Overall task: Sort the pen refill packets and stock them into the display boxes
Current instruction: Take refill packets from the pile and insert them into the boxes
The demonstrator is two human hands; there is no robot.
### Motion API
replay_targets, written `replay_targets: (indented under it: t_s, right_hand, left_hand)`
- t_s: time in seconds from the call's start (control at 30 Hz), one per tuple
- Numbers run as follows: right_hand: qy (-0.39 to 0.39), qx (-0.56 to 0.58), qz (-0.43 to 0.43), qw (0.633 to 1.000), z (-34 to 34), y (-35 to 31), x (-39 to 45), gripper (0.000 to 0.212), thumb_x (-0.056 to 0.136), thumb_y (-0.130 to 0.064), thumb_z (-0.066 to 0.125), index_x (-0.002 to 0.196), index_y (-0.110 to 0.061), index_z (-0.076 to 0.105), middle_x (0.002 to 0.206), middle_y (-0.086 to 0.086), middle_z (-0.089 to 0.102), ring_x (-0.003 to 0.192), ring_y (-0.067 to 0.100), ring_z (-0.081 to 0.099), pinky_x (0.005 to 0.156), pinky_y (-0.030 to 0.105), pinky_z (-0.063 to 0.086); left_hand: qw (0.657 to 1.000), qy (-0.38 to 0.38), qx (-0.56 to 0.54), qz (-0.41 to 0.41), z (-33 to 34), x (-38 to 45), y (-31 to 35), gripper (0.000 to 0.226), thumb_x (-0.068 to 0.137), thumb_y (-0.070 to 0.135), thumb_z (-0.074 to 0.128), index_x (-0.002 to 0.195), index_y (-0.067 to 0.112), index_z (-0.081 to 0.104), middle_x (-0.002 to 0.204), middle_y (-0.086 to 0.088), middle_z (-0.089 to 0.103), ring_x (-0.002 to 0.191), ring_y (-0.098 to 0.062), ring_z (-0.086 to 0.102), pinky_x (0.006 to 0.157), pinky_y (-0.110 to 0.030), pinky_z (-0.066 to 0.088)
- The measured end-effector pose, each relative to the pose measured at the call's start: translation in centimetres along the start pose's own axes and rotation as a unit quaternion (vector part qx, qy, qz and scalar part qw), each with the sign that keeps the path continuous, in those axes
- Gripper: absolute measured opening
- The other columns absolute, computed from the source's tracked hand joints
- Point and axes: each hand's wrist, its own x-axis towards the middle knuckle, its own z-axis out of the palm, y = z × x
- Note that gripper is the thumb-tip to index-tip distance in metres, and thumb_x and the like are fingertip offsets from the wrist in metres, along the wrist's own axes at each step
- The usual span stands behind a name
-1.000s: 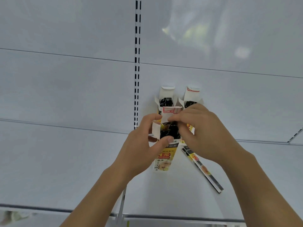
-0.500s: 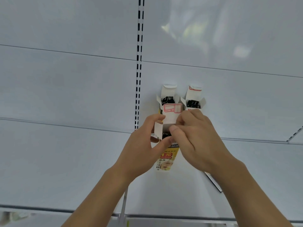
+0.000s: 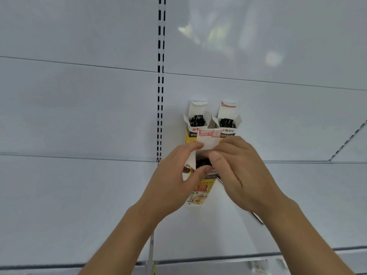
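Note:
A yellow and white display box (image 3: 199, 192) with dark refill packets in its open top stands on the white shelf (image 3: 79, 205). My left hand (image 3: 170, 181) grips its left side, thumb across the front. My right hand (image 3: 238, 171) pinches the box's raised white top flap (image 3: 208, 138) and covers the right side. Behind it, against the back wall, stand two more open display boxes: one on the left (image 3: 195, 121) and one on the right (image 3: 228, 122), both holding dark refill packets. A loose refill packet (image 3: 258, 218) lies on the shelf, mostly hidden under my right forearm.
A slotted upright rail (image 3: 161, 76) runs up the white back panel left of the boxes. The shelf's front edge (image 3: 218, 259) crosses the bottom of the view. Another shelf bracket (image 3: 347, 141) shows at the far right.
Both hands and the held box have shifted slightly toward the back boxes. The white top flap has been lifted and folded upright. The loose packet is now more hidden by my right arm.

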Motion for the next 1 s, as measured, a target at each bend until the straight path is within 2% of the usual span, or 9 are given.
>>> replay_targets:
  t_s: [0.07, 0.17, 0.23, 0.3, 0.47, 0.53, 0.73, 0.87, 1.0]
  right_hand:
    - [0.098, 0.028, -0.005, 0.995, -0.8, 0.5, -0.7, 0.052, 0.111, -0.035, 0.029, 0.117, -0.018, 0.078, 0.113, -0.009, 0.073, 0.114, 0.016, 0.057, 0.102, 0.034, 0.044]
    - [0.179, 0.027, 0.087, 0.98, -1.7, 2.2, -1.8, 0.041, 0.109, -0.034, 0.04, 0.112, -0.019, 0.078, 0.106, -0.013, 0.069, 0.109, 0.011, 0.058, 0.093, 0.024, 0.045]
    - [0.125, -0.002, 0.172, 0.977, -1.2, 4.6, -2.5, 0.027, 0.107, -0.032, 0.051, 0.106, -0.025, 0.078, 0.099, -0.017, 0.069, 0.102, 0.012, 0.06, 0.086, 0.031, 0.05]
    - [0.009, -0.056, 0.227, 0.972, 0.5, 7.5, -3.4, 0.022, 0.104, -0.032, 0.056, 0.1, -0.03, 0.077, 0.097, -0.015, 0.072, 0.096, 0.015, 0.063, 0.082, 0.036, 0.053]
    - [-0.199, -0.117, 0.347, 0.909, 6.3, 12.8, -6.0, 0.033, 0.098, -0.052, 0.056, 0.107, -0.024, 0.073, 0.107, -0.003, 0.072, 0.097, 0.02, 0.066, 0.081, 0.033, 0.054]
    - [-0.22, -0.104, 0.368, 0.898, 7.4, 13.6, -6.3, 0.035, 0.094, -0.054, 0.06, 0.099, -0.021, 0.07, 0.097, -0.001, 0.067, 0.088, 0.02, 0.063, 0.077, 0.034, 0.056]
    - [-0.178, 0.015, 0.398, 0.9, 7.3, 15.1, -6.0, 0.02, 0.088, -0.045, 0.072, 0.084, -0.026, 0.067, 0.083, -0.009, 0.067, 0.077, 0.009, 0.06, 0.064, 0.029, 0.048]
    - [-0.134, 0.081, 0.429, 0.89, 6.2, 15.4, -5.5, 0.03, 0.089, -0.04, 0.07, 0.069, -0.018, 0.073, 0.07, -0.004, 0.071, 0.07, 0.014, 0.066, 0.062, 0.029, 0.045]
    - [-0.228, 0.088, 0.4, 0.883, 6.4, 14.3, -5.0, 0.037, 0.09, -0.038, 0.071, 0.063, -0.013, 0.075, 0.052, -0.005, 0.066, 0.045, 0.007, 0.056, 0.058, 0.026, 0.048]
  left_hand:
    - [1.0, 0.007, 0.003, 0.0, 0.2, 0.0, -0.2, 0.048, 0.094, 0.061, 0.058, 0.14, 0.051, 0.047, 0.135, 0.032, 0.054, 0.111, 0.006, 0.06, 0.084, -0.025, 0.057]
    - [1.0, 0.015, -0.003, -0.024, 0.3, 0.0, 0.0, 0.054, 0.089, 0.07, 0.052, 0.14, 0.056, 0.045, 0.13, 0.038, 0.053, 0.1, 0.008, 0.061, 0.071, -0.019, 0.049]
    - [0.999, 0.021, -0.005, -0.029, 0.4, -0.1, 0.1, 0.055, 0.087, 0.073, 0.05, 0.139, 0.056, 0.045, 0.129, 0.039, 0.054, 0.099, 0.008, 0.061, 0.07, -0.019, 0.046]
    - [0.999, 0.028, -0.001, -0.035, 0.6, -0.3, 0.5, 0.056, 0.087, 0.073, 0.05, 0.139, 0.054, 0.047, 0.129, 0.037, 0.055, 0.099, 0.008, 0.06, 0.07, -0.018, 0.045]
    - [0.998, 0.033, 0.012, -0.049, 1.2, -0.7, 1.6, 0.058, 0.086, 0.071, 0.054, 0.14, 0.049, 0.051, 0.13, 0.035, 0.057, 0.101, 0.008, 0.06, 0.073, -0.019, 0.049]
    - [0.997, 0.037, 0.012, -0.06, 1.5, -0.7, 2.0, 0.061, 0.083, 0.074, 0.053, 0.139, 0.051, 0.051, 0.13, 0.033, 0.059, 0.102, 0.01, 0.06, 0.075, -0.02, 0.053]
    - [0.993, 0.076, -0.002, -0.087, 1.8, -1.3, 3.5, 0.053, 0.081, 0.07, 0.058, 0.132, 0.055, 0.054, 0.119, 0.04, 0.06, 0.096, 0.012, 0.062, 0.07, -0.005, 0.045]
    - [0.991, 0.093, 0.003, -0.098, 1.7, -1.6, 3.9, 0.048, 0.079, 0.072, 0.057, 0.126, 0.059, 0.053, 0.118, 0.047, 0.058, 0.095, 0.008, 0.064, 0.072, -0.006, 0.047]
    - [0.992, 0.084, 0.01, -0.097, 1.6, -1.7, 4.0, 0.05, 0.079, 0.072, 0.057, 0.127, 0.058, 0.055, 0.118, 0.046, 0.059, 0.096, 0.006, 0.065, 0.072, -0.011, 0.049]
